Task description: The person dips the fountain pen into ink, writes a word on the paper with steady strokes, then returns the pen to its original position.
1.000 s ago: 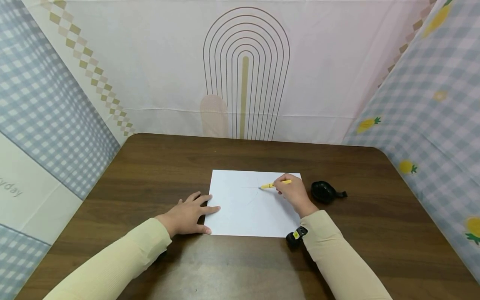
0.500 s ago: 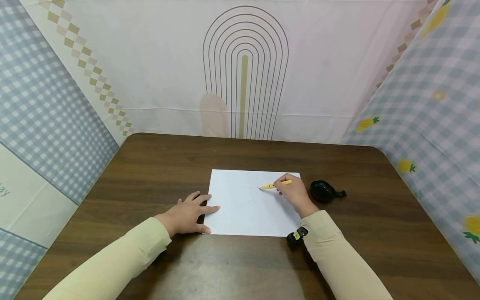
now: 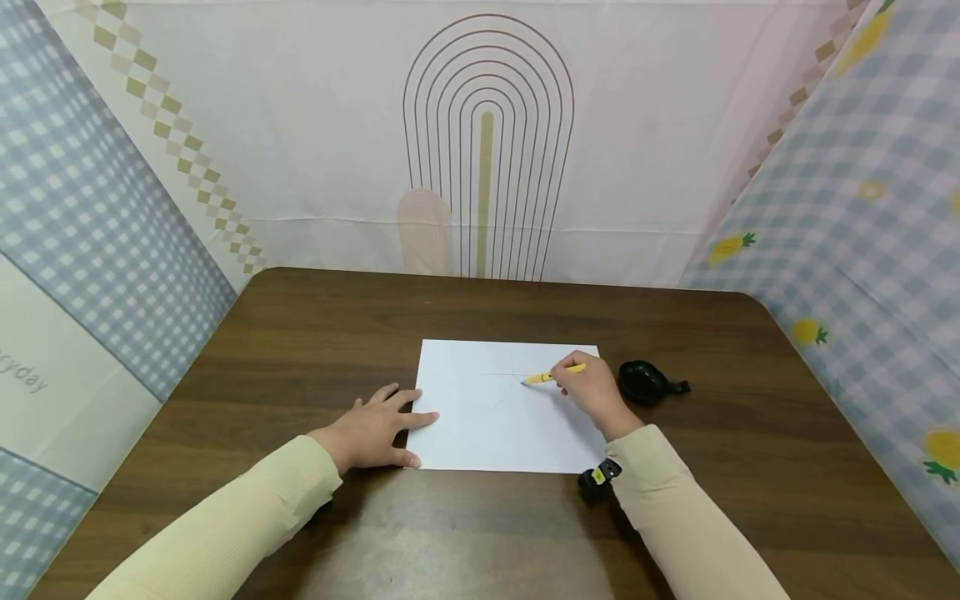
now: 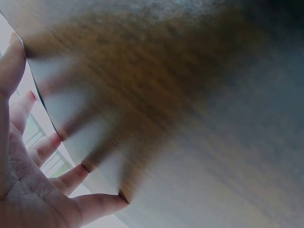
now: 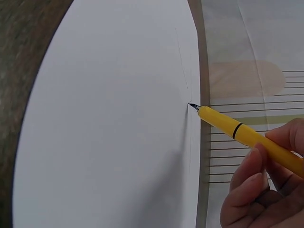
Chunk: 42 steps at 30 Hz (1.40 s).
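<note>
A white sheet of paper (image 3: 480,429) lies on the brown table, with a few thin lines crossing on its upper right part. My right hand (image 3: 592,390) pinches a yellow fountain pen (image 3: 542,378), its nib on or close to the sheet near the crossing lines. In the right wrist view the dark nib of the pen (image 5: 218,121) meets its shadow by the lines. My left hand (image 3: 375,429) is spread at the sheet's left edge, thumb and some fingertips on the paper. From the left wrist view, the fingers (image 4: 102,204) are straight and apart.
A black object with a short tail (image 3: 645,382), its kind unclear, lies on the table (image 3: 337,333) right of the sheet. A patterned white cloth (image 3: 322,125) hangs behind the table. Blue checked cloths (image 3: 862,250) hang at both sides.
My right hand and the pen have shifted slightly right and toward me, so the nib is a little lower right of the crossing. The left hand stays in place.
</note>
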Each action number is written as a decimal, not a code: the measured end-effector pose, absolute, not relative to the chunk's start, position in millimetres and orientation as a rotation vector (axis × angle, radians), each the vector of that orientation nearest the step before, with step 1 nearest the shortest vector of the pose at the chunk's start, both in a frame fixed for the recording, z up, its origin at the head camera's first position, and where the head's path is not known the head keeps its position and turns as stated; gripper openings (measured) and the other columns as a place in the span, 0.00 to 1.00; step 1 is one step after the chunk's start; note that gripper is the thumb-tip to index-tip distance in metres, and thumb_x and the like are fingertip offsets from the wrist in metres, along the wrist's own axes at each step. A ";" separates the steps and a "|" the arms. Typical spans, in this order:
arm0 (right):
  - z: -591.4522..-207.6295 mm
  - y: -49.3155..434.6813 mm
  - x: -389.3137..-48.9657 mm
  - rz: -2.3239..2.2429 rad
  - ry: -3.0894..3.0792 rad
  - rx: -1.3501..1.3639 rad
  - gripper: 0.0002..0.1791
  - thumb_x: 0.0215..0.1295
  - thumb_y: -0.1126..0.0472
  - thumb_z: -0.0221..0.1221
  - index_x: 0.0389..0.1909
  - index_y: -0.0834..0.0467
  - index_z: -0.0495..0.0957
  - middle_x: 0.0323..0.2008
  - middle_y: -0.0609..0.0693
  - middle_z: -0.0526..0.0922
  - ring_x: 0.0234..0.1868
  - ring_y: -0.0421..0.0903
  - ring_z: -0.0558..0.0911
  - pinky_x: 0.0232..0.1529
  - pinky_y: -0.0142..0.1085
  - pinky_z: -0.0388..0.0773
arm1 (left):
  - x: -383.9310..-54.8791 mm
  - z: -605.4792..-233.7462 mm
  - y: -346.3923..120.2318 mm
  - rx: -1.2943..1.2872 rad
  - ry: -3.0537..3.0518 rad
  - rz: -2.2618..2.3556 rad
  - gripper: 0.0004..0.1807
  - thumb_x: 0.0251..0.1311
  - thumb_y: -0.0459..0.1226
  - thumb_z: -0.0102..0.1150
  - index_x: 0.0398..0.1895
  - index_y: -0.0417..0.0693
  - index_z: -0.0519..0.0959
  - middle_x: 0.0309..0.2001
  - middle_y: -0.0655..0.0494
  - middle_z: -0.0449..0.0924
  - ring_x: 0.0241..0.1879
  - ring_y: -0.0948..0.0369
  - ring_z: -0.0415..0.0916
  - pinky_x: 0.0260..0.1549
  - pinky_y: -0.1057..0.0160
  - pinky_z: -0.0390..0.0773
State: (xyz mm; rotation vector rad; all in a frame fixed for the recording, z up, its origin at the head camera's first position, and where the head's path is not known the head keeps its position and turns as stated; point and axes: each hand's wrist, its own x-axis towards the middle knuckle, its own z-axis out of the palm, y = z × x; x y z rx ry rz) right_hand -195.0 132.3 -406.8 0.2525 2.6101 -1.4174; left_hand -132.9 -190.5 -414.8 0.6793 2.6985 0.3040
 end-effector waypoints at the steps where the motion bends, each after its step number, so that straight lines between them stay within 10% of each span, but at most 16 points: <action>1: -406.7 133.0 -194.7 -1.405 2.617 0.251 0.08 0.64 0.60 0.57 0.36 0.60 0.80 0.33 0.53 0.80 0.33 0.48 0.74 0.30 0.34 0.67 | -132.8 -414.7 -190.5 0.679 2.698 0.303 0.38 0.55 0.57 0.64 0.71 0.67 0.66 0.75 0.50 0.52 0.73 0.39 0.45 0.57 0.26 0.55; 42: -402.1 152.5 -178.8 -1.322 2.674 0.168 0.07 0.62 0.61 0.56 0.34 0.60 0.79 0.32 0.53 0.79 0.34 0.49 0.74 0.32 0.36 0.67 | -130.8 -414.1 -190.2 0.719 2.710 0.315 0.38 0.55 0.56 0.64 0.71 0.64 0.66 0.74 0.47 0.54 0.72 0.38 0.47 0.54 0.25 0.57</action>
